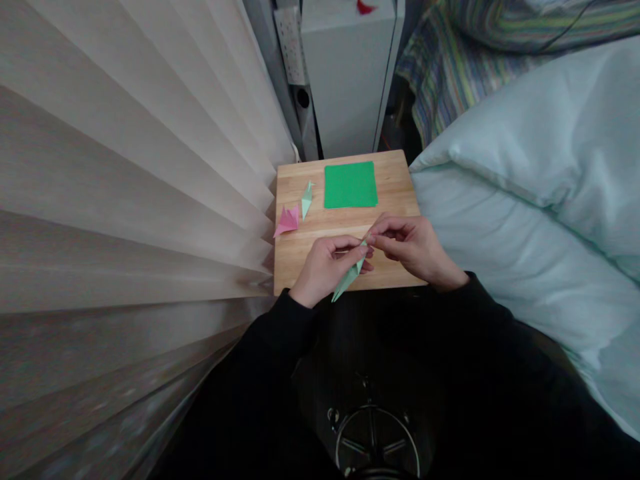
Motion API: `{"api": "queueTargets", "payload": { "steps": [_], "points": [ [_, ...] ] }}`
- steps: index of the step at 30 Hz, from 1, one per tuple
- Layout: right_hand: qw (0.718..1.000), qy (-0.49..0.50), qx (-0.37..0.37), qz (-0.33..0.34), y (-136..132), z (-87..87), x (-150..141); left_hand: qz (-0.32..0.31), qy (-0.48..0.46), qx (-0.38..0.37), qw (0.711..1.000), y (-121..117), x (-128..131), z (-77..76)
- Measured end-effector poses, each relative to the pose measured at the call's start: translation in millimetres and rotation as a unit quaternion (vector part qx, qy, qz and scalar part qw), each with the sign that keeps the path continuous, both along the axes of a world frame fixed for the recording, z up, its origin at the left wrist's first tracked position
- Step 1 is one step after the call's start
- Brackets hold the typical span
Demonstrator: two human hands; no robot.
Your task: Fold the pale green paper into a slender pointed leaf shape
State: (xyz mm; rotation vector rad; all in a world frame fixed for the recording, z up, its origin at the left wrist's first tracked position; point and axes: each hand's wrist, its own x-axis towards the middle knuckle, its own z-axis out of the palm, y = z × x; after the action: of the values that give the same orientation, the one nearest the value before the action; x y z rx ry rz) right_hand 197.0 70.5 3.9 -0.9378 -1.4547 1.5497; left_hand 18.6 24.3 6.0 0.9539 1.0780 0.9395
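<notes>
Between my hands is a pale green folded paper point(350, 280), long and narrow, slanting down to the left over the near edge of the wooden table point(310, 260). My left hand point(333, 263) is closed around its middle, thumb on top. The fingertips of my right hand point(407, 243) pinch its upper tip, which they partly hide. Farther back on the table lie a small pale green origami piece point(307, 201) with a narrow pointed shape and a pink origami piece point(288, 221). A stack of green paper squares point(351, 185) rests at the back.
Pleated curtains point(200, 167) hang close along the left side. A pale blue quilt point(525, 187) borders the table on the right. Behind it stands a white cabinet point(347, 80) with a small red object point(365, 7) on top. A round metal base point(377, 440) shows below.
</notes>
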Motion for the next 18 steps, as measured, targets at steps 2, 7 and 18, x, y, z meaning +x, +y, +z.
{"api": "queueTargets", "payload": {
  "steps": [2,7,18],
  "points": [
    [1.000,0.005,0.002,0.001,0.2,-0.5,-0.3,0.007,0.006,0.009,1.000,-0.3,1.1,-2.2],
    [1.000,-0.007,0.020,-0.006,0.5,-2.1,0.4,0.012,0.032,0.027,0.999,-1.1,0.9,-5.6],
    [0.991,-0.045,0.109,-0.056,-3.8,-8.7,-4.9,0.023,0.023,0.021,0.999,-0.9,4.9,-8.0]
  ]
}}
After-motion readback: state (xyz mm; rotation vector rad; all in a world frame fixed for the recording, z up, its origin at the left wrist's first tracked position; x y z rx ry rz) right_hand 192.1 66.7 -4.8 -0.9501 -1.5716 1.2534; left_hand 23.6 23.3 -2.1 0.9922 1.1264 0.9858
